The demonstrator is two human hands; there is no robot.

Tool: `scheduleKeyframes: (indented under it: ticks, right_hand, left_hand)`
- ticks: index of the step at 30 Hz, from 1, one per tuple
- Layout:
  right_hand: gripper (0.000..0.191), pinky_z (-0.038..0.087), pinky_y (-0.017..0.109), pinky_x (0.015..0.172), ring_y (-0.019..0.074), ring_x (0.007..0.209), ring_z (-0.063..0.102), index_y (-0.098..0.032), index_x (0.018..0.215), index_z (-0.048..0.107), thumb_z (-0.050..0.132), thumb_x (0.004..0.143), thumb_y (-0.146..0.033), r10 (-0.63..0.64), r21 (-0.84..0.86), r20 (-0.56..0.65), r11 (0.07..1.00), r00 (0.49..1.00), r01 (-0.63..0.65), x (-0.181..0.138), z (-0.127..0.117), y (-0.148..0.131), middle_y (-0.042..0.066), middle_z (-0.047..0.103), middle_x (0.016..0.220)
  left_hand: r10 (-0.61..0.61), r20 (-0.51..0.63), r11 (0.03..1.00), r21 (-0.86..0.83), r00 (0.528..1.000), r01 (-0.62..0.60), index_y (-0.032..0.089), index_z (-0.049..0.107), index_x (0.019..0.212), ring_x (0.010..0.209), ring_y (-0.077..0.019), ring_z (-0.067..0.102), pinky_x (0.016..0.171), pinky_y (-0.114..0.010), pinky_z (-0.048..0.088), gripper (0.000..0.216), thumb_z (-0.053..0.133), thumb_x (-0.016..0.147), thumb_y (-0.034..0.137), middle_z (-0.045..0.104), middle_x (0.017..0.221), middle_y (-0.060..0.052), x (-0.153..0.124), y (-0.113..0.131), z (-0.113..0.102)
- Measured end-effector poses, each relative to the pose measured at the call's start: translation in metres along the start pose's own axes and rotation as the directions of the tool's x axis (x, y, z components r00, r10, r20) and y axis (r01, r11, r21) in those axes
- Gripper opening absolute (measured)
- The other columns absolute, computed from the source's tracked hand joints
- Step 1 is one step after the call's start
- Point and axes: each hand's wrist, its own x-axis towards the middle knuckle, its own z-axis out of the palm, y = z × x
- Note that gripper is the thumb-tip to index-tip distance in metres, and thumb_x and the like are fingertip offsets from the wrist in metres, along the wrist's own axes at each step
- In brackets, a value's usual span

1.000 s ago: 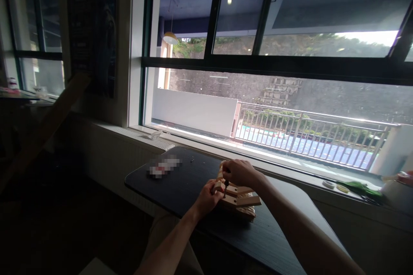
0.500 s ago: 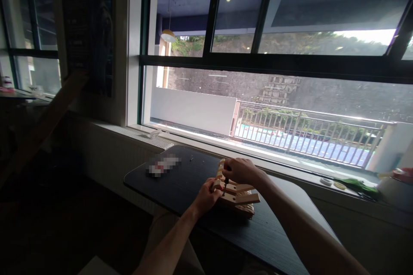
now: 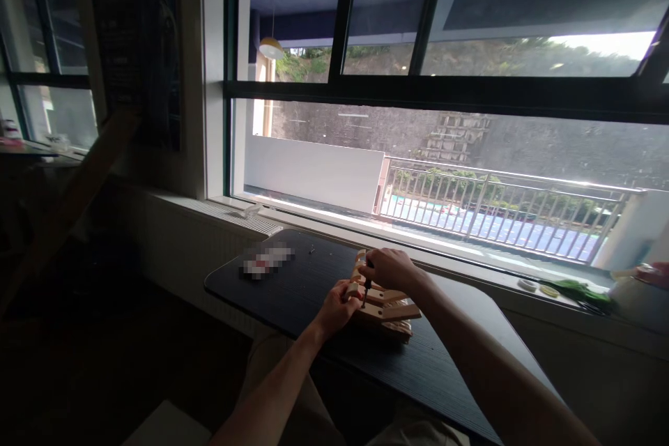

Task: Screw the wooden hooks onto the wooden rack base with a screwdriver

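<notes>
Two windows light a dim room; one dark table stands by the larger, bearing one slatted wooden piece, its left end clasped by the left hand, while the right hand grips one screwdriver (upright, tip down)

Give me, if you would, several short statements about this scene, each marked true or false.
1. The right hand grips a dark-handled tool. True.
2. The left hand hangs well away from the wooden pieces. False: it holds one of them, close to the tool.
3. The table stands next to a window. True.
4. The metal railing is inside the room. False: it stands outside, beyond the window.
5. A pixelated item lies on the table. True.
</notes>
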Motion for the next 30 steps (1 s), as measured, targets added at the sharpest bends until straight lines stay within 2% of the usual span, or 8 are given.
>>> scheduleKeyframes:
  ticks: [6,12,15,20,23,27,30]
  right_hand:
    - [0.02,0.039,0.025,0.064,0.0156,0.08,0.061,-0.027,0.096,0.065,0.053,0.081,-0.035,-0.089,0.042,0.047,0.995,0.995,0.087,0.001,-0.008,0.001,0.0,0.069,0.088]
    - [0.028,0.048,0.037,0.076,0.0168,0.086,0.059,-0.016,0.103,0.059,0.049,0.09,-0.037,-0.003,0.004,0.094,1.0,0.996,0.003,0.006,0.005,0.001,0.006,0.062,0.099]
    - [0.028,0.05,0.037,0.077,0.0166,0.087,0.059,-0.016,0.106,0.058,0.05,0.089,-0.037,0.019,-0.014,0.114,1.0,0.993,-0.018,0.005,0.002,0.001,0.006,0.06,0.104]
    - [0.02,0.048,0.032,0.073,0.0147,0.081,0.059,-0.019,0.099,0.061,0.054,0.087,-0.034,-0.073,0.026,0.122,0.997,0.99,0.071,0.002,-0.012,0.003,0.002,0.064,0.092]
    - [0.018,0.047,0.03,0.073,0.0139,0.081,0.059,-0.022,0.098,0.062,0.054,0.086,-0.032,-0.115,0.058,0.117,0.992,0.986,0.109,0.003,-0.009,0.004,0.0,0.065,0.09]
    - [0.027,0.049,0.037,0.077,0.0163,0.085,0.059,-0.016,0.103,0.059,0.049,0.09,-0.037,-0.064,0.049,0.114,0.997,0.991,0.059,0.003,0.001,0.007,0.005,0.062,0.098]
    - [0.029,0.049,0.037,0.076,0.016,0.085,0.059,-0.016,0.105,0.058,0.048,0.09,-0.039,-0.007,0.028,0.104,1.0,0.995,0.004,0.0,0.002,0.009,0.006,0.061,0.101]
  left_hand:
    - [-0.005,0.007,1.0,-0.005,1.0,0.005,0.016,0.061,0.073,0.087,-0.0162,0.054,0.081,-0.024,0.041,0.011,0.053,0.068,0.011,0.058,0.09,-0.003,0.0,0.001,-0.001]
    - [-0.029,0.003,1.0,-0.005,1.0,0.029,0.016,0.061,0.072,0.089,-0.0167,0.054,0.083,-0.024,0.041,0.01,0.054,0.068,0.011,0.058,0.091,-0.003,0.0,0.001,-0.001]
    - [-0.016,0.005,1.0,-0.002,1.0,0.016,0.016,0.061,0.071,0.087,-0.0166,0.055,0.081,-0.024,0.041,0.01,0.053,0.067,0.01,0.059,0.089,-0.003,-0.001,0.003,-0.001]
    - [0.003,0.005,1.0,-0.003,1.0,-0.003,0.016,0.061,0.073,0.084,-0.016,0.054,0.079,-0.024,0.042,0.011,0.052,0.068,0.01,0.059,0.088,-0.003,0.0,0.002,0.0]
    - [-0.007,0.007,1.0,-0.007,1.0,0.007,0.016,0.061,0.073,0.086,-0.0159,0.055,0.081,-0.024,0.041,0.01,0.053,0.068,0.011,0.059,0.09,-0.003,0.001,-0.001,0.0]
    - [-0.025,0.006,1.0,-0.013,1.0,0.025,0.017,0.061,0.072,0.09,-0.0168,0.055,0.083,-0.024,0.041,0.01,0.054,0.068,0.012,0.059,0.092,-0.003,0.001,-0.005,0.0]
    - [-0.026,0.002,1.0,-0.016,1.0,0.026,0.017,0.061,0.073,0.089,-0.017,0.055,0.082,-0.024,0.041,0.01,0.054,0.068,0.012,0.059,0.09,-0.003,0.001,-0.005,0.001]
